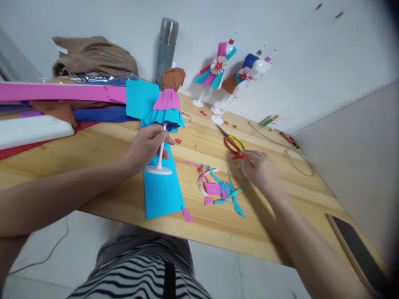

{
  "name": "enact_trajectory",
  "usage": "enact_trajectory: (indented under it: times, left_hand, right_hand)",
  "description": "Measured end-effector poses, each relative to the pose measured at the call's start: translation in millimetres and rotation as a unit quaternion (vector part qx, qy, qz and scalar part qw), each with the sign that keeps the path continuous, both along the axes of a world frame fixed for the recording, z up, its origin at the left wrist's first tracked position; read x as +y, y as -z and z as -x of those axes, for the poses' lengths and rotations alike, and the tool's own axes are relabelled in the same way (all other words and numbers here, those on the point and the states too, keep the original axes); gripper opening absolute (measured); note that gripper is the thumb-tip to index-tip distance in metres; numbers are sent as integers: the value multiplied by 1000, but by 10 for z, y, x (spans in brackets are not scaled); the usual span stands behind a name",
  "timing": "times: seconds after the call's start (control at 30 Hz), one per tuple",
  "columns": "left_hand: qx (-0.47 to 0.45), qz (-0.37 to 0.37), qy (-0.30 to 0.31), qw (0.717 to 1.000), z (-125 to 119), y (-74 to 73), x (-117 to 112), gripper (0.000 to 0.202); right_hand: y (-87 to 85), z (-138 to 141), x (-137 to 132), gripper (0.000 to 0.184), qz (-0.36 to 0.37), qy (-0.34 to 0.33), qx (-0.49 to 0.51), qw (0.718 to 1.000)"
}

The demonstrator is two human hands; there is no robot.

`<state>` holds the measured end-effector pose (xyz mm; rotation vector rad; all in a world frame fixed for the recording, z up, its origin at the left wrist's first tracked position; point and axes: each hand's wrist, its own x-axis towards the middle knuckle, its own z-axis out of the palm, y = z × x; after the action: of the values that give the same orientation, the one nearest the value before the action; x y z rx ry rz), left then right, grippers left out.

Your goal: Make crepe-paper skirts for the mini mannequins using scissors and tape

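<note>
My left hand is wrapped round the white stem of a small dress-form stand, lifted at a slight tilt above a blue paper sheet. The form wears a brown top and a gathered skirt of pink over blue paper. My right hand is low over the table, fingers drawn together at a small red piece; whether they grip it is hard to make out. Just beyond those fingertips lie scissors with red and yellow handles, blades partly apart.
Paper scraps litter the table middle. Several dressed forms stand along the wall, near a steel-topped flask. Folded coloured paper and brown cloth fill the left. A phone lies at right, a cable behind.
</note>
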<state>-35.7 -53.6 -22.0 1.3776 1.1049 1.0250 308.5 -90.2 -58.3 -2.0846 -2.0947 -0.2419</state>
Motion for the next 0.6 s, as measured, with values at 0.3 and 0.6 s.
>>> enact_trajectory:
  times: [0.3,0.6]
  left_hand:
    - [-7,-5,10,1000,23,27,6,16]
    - [-5,3,11,1000,2,-7,-29,19]
  right_hand:
    - [88,146,-141,29,27,-11,-34,999]
    - [28,102,-228,31,-60,-61,118,989]
